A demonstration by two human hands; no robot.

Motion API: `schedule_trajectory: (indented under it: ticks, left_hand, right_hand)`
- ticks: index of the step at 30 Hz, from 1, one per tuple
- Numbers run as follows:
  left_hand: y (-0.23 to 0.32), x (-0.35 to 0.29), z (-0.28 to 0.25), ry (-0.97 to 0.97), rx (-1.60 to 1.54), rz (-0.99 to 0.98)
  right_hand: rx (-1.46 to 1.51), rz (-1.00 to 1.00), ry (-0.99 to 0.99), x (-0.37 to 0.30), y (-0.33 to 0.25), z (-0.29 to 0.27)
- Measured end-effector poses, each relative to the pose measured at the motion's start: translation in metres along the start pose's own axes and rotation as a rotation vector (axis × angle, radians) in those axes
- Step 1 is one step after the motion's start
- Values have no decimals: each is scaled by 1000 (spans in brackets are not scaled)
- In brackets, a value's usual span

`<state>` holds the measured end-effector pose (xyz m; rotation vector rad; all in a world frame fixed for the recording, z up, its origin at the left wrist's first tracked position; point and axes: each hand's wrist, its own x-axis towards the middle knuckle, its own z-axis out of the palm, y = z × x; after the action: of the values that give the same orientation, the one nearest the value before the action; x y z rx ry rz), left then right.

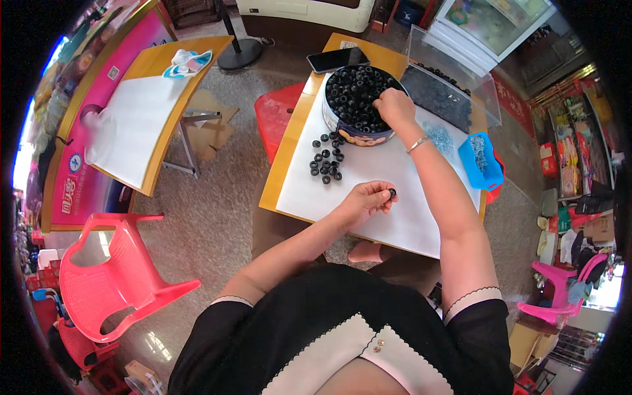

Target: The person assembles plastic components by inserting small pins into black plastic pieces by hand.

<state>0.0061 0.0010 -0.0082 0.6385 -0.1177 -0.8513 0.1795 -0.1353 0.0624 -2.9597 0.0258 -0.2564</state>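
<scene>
My left hand (364,203) is over the near part of the white-covered table (316,197), pinching a small black round piece (393,193) with a hole in it between thumb and forefinger. A round tin (361,137) stands farther back, heaped with many similar black pieces (355,92). At the tin's right side, my right hand (396,109) reaches over the rim with its fingers drawn together among the pieces. What those fingertips hold, if anything, is hidden. Several loose black pieces (325,164) lie scattered on the table in front of the tin, left of my hands.
Behind the tin lies a dark phone (338,60). A clear plastic box (487,99) holds more dark pieces at the back right. Tiny clear bluish pieces (440,139) lie beside a blue basket (471,172). A red stool (276,115) and pink chair (125,280) stand left.
</scene>
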Motion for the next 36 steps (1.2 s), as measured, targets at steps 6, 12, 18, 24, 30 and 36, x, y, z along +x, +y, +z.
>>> schedule_trajectory:
  ticks: [6,12,18,24,30,36]
  left_hand:
    - [0,2,-1,-32,-24,2]
    - [-2,2,-1,-10,-37,26]
    - [0,-1,-1,-14,-28,34]
    - [1,-1,3,27,-54,65]
    - [4,2,0,55,-51,93]
    - [3,1,2,59,-53,72]
  right_hand:
    - [50,135,-21,11,-5,2]
    - [21,100,-8,-3,-7,-16]
    - [389,-139,127,-47,12,-49]
    - [722,65,-25,-136,38,-31]
    - [310,-4,20,-197,48,-20]
    - [392,60,57,-213,51,-16]
